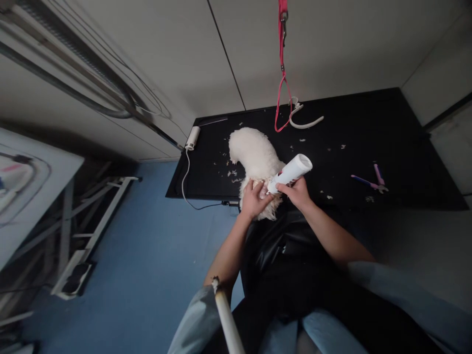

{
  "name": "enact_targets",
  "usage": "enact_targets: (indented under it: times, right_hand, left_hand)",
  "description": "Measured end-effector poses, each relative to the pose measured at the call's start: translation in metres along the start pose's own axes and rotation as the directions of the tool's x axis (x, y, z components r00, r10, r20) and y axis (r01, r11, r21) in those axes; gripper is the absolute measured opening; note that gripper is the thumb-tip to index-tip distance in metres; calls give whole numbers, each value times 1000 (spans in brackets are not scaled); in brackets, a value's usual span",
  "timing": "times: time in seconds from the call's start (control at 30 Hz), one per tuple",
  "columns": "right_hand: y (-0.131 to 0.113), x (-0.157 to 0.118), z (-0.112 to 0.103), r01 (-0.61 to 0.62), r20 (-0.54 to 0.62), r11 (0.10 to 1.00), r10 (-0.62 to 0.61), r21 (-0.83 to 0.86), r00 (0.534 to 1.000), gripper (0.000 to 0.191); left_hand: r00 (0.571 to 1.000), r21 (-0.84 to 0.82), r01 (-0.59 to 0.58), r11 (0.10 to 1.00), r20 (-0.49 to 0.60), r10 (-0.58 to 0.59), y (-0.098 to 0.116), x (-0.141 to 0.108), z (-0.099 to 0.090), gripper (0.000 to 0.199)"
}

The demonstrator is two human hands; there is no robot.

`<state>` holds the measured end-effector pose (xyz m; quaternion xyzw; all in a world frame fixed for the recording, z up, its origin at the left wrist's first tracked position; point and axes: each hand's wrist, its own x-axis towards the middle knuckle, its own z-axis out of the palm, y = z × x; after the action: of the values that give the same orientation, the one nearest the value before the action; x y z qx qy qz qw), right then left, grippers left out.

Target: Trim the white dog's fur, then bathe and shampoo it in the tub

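A white fluffy dog (254,150) is on the black grooming table (354,132), with its longer-furred end close to me. My left hand (253,200) grips that end, thumb and fingers around a pinkish patch that looks like the inside of an ear. My right hand (298,193) is closed around a white bottle (293,172), held tilted with its narrow end down at the patch. Whether the tip touches the skin I cannot tell. The dog's face is not visible.
A pink-red loop lead (283,98) hangs over the table beside a white curved strap (306,124). Nail clippers (376,183) lie at right, and a corded white clipper (192,137) at left. Fur tufts are scattered about. A cigarette (226,317) juts into the near view.
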<state>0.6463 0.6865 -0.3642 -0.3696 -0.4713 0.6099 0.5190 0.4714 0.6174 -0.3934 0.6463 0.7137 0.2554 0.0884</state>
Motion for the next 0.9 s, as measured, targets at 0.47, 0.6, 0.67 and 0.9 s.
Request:
enact_targets:
  times: [0.47, 0.6, 0.67, 0.9]
  right_hand:
    - [30, 19, -72, -316, -290, 905, 233, -285, 928, 38]
    - [31, -26, -44, -73, 38, 876, 103, -477, 994, 30]
    - [31, -35, -14, 6, 193, 857, 109, -515, 975, 27]
    - [32, -8, 23, 176, 373, 646, 182, -743, 910, 15]
  left_hand:
    - [992, 22, 74, 997, -106, -71, -7, -19, 11, 68]
    - [990, 12, 74, 997, -119, -72, -13, -23, 18, 73]
    - [991, 13, 54, 998, -119, -52, -16, -23, 20, 74]
    - [989, 54, 64, 997, -137, -56, -24, -28, 27, 71]
